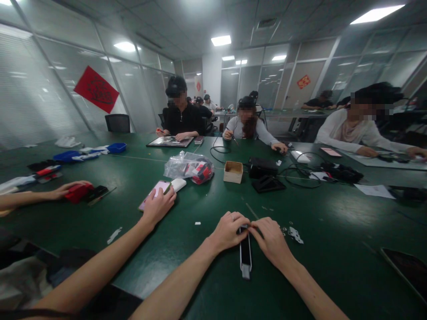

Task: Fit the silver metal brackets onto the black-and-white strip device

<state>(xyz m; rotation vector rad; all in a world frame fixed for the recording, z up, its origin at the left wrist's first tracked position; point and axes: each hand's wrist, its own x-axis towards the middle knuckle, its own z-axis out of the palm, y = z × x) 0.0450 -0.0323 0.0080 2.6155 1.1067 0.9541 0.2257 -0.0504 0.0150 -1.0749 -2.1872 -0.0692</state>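
A long narrow black piece with pale edges and a grey tab (245, 253) lies on the green table in front of me. My left hand (231, 229) is closed around its far end, thumb and fingers on either side. My right hand (271, 240) meets it there, thumb and forefinger pinched together at the tip; whatever sits between those fingers is too small to make out. Just right of my right hand are a white cut-out scrap (295, 235) and a few tiny rings. A small white slip (198, 223) lies to the left of my left hand.
At my left, another person's hand (158, 204) rests on a phone (147, 205); that person's other hand (66, 189) holds a red item. Ahead are a clear plastic bag (176, 166), a small cardboard box (232, 173) and a black case (262, 167). Several people sit opposite.
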